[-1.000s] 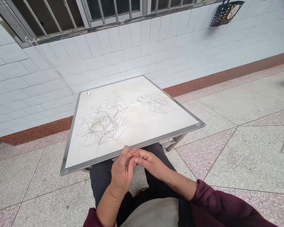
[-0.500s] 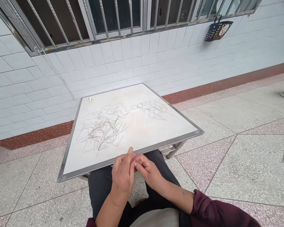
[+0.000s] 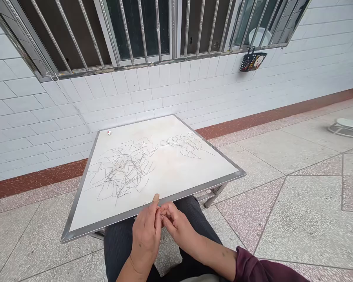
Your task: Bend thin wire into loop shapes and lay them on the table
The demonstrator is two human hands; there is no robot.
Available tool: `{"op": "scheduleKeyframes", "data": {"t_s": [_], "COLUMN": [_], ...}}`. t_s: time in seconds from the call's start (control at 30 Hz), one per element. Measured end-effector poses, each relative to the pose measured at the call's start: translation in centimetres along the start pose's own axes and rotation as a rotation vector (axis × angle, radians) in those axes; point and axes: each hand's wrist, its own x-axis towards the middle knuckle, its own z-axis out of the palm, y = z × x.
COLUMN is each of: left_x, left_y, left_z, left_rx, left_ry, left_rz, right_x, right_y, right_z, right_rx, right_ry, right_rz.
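Observation:
My left hand (image 3: 147, 227) and my right hand (image 3: 176, 223) meet over my lap at the table's near edge, fingertips pinched together. One left finger wears a tan covering (image 3: 155, 197) like a bandage. Between them they seem to hold a thin dark wire (image 3: 147, 203); a bit of its curve shows beyond the left fingers and a strand hangs below, the rest hidden by the fingers. A loose tangle of bent dark wires (image 3: 125, 170) lies on the left of the white table (image 3: 176, 180). Wires with looped ends (image 3: 182, 143) are grouped at the right.
A small red and white object (image 3: 109, 133) sits at the table's far left corner. Beyond stands a white tiled wall (image 3: 135, 96) with a barred window, where a dark patterned bag (image 3: 253, 60) hangs. A white-topped stool (image 3: 348, 125) is at the right on the tiled floor.
The view has tilted up a little and shifted right, showing more of the stool. My hands stay pinched together, and a dark curve of wire now shows beyond the left fingers.

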Motion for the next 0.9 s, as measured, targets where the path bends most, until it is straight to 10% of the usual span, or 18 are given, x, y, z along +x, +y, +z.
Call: {"op": "scheduleKeyframes", "data": {"t_s": [0.43, 0.9], "left_x": [-0.4, -0.6], "left_y": [-1.1, -1.4], "left_z": [-0.1, -0.4], "left_rx": [-0.043, -0.108], "left_ry": [-0.204, -0.17], "left_rz": [-0.019, -0.198], "right_x": [0.0, 0.3], "right_y": [1.3, 1.0], "right_z": [-0.2, 0.7], "right_rx": [-0.025, 0.627], "right_ry": [0.065, 0.054], "right_rz": [0.042, 0.292]}}
